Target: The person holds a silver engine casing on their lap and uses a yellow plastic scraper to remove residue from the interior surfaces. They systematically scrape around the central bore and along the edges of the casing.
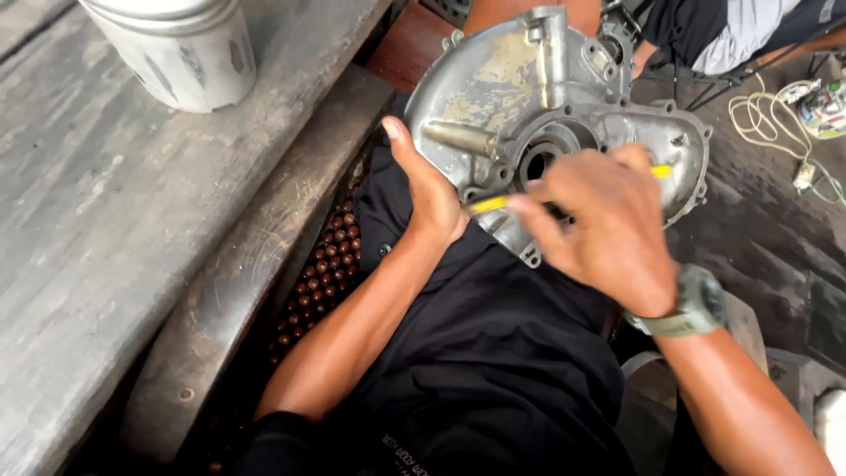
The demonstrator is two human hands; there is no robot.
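A worn grey metal engine casing with a round bearing hole rests on my lap, over my black shirt. My left hand grips the casing's lower left edge, thumb up along its face. My right hand, with a green watch on the wrist, holds a thin yellow tool across the casing just below the bearing hole. The tool's yellow end also shows past my fingers at the right. The middle of the tool is hidden by my hand.
A weathered wooden bench runs along the left with a white bucket on it. A brown beaded seat mat lies under me. Another person's clothing shows at top right, beside a coiled pale cord on the dark floor.
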